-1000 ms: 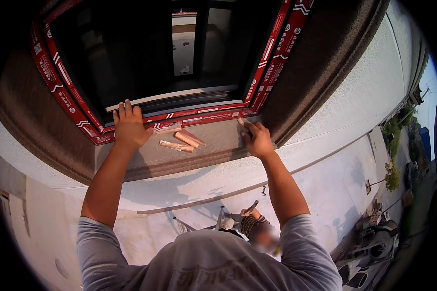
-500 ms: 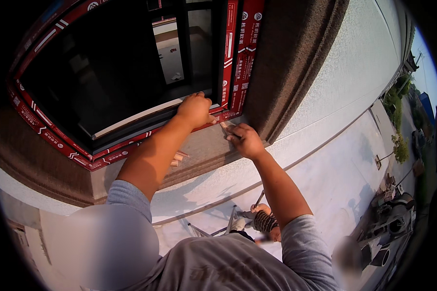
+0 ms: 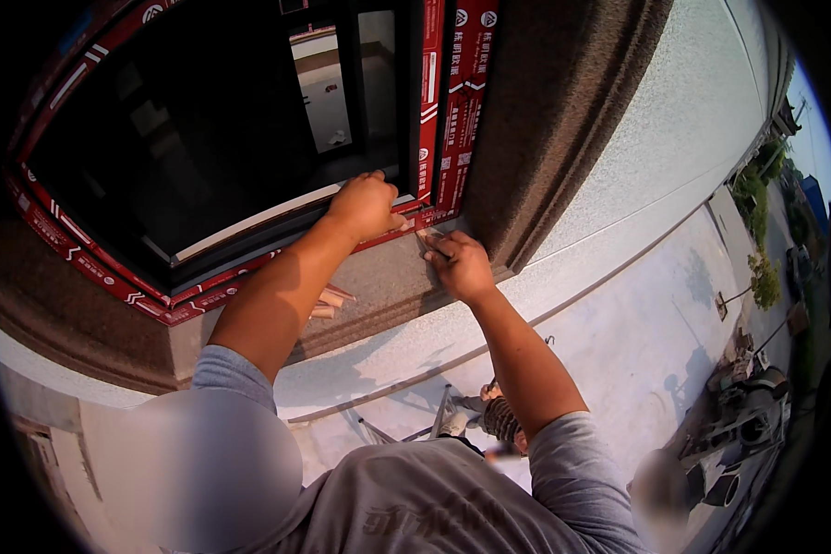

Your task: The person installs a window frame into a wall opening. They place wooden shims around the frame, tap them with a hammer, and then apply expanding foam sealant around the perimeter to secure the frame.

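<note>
In front of me is a dark window frame (image 3: 249, 263) with red printed protective film around its border. My left hand (image 3: 364, 207) is closed over the lower rail near the right corner, fingers on the inner edge and thumb at the red film. Just right of it, my right hand (image 3: 462, 265) is closed, pinching a small pale wooden wedge (image 3: 426, 237) whose tip points at the gap under the frame. Fingers partly cover the wedge. Several loose wooden wedges (image 3: 331, 299) lie on the stone sill (image 3: 379, 273) beside my left forearm.
Brown stone trim (image 3: 577, 138) borders the opening on the right, against a white textured wall (image 3: 646, 185). Far below, a person in a striped top (image 3: 502, 421) is beside a metal stand or ladder (image 3: 434, 415). Machinery (image 3: 752, 425) stands at lower right.
My view has shifted slightly, and more of the person below is hidden by my right arm. Both hands keep almost the same place at the frame's corner.
</note>
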Available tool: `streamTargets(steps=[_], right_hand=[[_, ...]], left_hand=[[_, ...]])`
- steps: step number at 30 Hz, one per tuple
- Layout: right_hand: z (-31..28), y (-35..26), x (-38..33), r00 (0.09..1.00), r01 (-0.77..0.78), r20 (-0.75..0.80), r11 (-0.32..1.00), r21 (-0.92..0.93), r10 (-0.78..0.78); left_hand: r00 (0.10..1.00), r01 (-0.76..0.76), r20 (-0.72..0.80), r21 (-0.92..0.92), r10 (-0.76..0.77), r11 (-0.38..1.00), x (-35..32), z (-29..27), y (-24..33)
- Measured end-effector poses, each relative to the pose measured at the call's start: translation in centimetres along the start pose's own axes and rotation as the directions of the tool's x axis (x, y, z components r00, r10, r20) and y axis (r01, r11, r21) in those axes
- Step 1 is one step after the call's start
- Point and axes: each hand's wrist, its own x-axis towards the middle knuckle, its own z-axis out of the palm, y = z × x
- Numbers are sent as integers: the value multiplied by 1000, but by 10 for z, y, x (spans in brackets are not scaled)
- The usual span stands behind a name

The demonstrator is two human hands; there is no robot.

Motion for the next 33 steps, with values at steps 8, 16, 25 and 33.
streamTargets(steps=[8, 16, 25, 33], right_hand=[[4, 1, -2, 999, -22, -28, 999, -38, 21], [8, -5, -2, 996, 11, -87, 993, -115, -21], [9, 1, -3, 998, -11, -69, 992, -124, 3], [14, -2, 2, 996, -54, -71, 996, -76, 48]], left_hand=[[1000, 12, 29, 27, -12, 1000, 1, -3, 4], [998, 55, 29, -18, -55, 998, -3, -9, 5], [841, -98, -534, 5, 86, 995, -88, -9, -37], [805, 327, -439, -230, -398, 916, -240, 61, 2]])
